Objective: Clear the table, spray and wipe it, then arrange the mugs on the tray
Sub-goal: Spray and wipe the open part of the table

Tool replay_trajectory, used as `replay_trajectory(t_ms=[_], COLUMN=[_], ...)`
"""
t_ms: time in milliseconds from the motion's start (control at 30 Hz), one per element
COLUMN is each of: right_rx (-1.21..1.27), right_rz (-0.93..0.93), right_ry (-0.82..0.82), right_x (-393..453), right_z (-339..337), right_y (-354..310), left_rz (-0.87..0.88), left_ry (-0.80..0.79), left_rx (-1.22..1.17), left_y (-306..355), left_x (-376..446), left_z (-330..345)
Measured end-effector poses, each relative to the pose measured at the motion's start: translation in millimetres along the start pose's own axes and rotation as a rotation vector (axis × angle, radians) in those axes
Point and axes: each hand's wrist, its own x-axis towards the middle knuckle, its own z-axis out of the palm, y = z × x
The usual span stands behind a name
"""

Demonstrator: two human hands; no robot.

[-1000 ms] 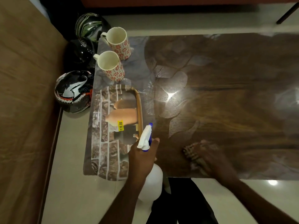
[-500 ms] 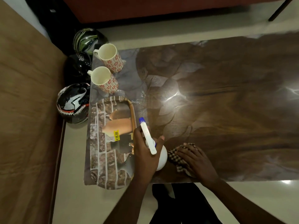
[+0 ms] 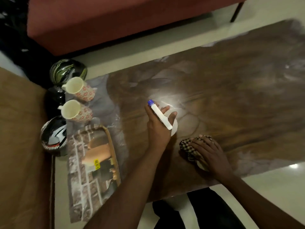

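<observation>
My left hand (image 3: 157,128) grips a white spray bottle (image 3: 160,116) with a blue nozzle, held over the middle-left of the glossy brown table (image 3: 231,100). My right hand (image 3: 208,152) presses flat on a checked cloth (image 3: 189,148) near the table's front edge. Two white mugs with red flower print stand at the table's left end, one (image 3: 77,87) behind the other (image 3: 75,110). A tray (image 3: 89,171) with a brick-and-pots picture and a yellow price sticker lies at the front left corner.
Three helmets sit on the floor left of the table: a green-striped one (image 3: 67,71), a black one (image 3: 54,98) and a black-white one (image 3: 53,136). A red sofa (image 3: 115,19) stands behind the table. A brown surface (image 3: 21,146) fills the left side.
My left hand has carried the spray bottle from the table's front edge forward and right, over the tabletop. My right hand with the cloth has shifted slightly along the front edge.
</observation>
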Motion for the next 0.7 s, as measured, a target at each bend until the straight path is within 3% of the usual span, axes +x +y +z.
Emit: replay_trajectory(t_ms=[367, 700], right_rx=[0.017, 0.084], right_rz=[0.377, 0.538], right_ry=[0.185, 0.209], right_x=[-50.6, -52.0], right_z=[-72.6, -94.4], right_y=[193.2, 303.0], left_rz=[0.104, 0.281], left_ry=[-0.302, -0.418], left_rx=[-0.022, -0.109], left_y=[102.7, 154.7], left_x=[19.8, 9.5], left_z=[276.7, 416.1])
